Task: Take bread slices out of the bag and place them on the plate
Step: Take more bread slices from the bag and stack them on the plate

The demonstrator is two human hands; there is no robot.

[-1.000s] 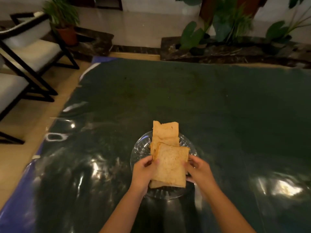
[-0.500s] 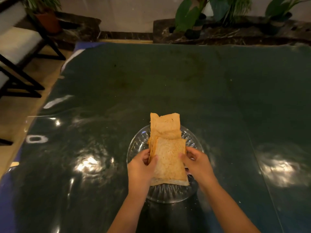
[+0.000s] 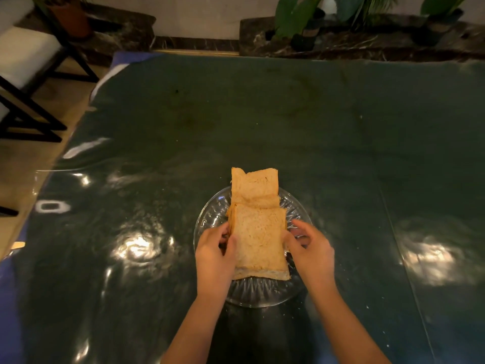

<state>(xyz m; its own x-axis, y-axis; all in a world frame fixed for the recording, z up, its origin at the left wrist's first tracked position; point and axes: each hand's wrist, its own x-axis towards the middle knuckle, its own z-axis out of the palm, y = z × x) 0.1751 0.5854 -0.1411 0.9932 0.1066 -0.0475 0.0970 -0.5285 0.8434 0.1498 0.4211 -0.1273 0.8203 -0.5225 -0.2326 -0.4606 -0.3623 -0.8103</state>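
Round clear ribbed-glass plate (image 3: 252, 294) on a dark green glossy-covered bench (image 3: 288, 122), carrying pale brown square bread slices: a near stack (image 3: 258, 243) between the two hands, and further slices (image 3: 256, 186) overhanging the far rim. Left hand (image 3: 215, 254) against the stack's left edge, fingers curled onto it; right hand (image 3: 311, 249) at its right edge, thumb touching, fingers loosely spread. Whether either hand truly pinches the stack cannot be told.
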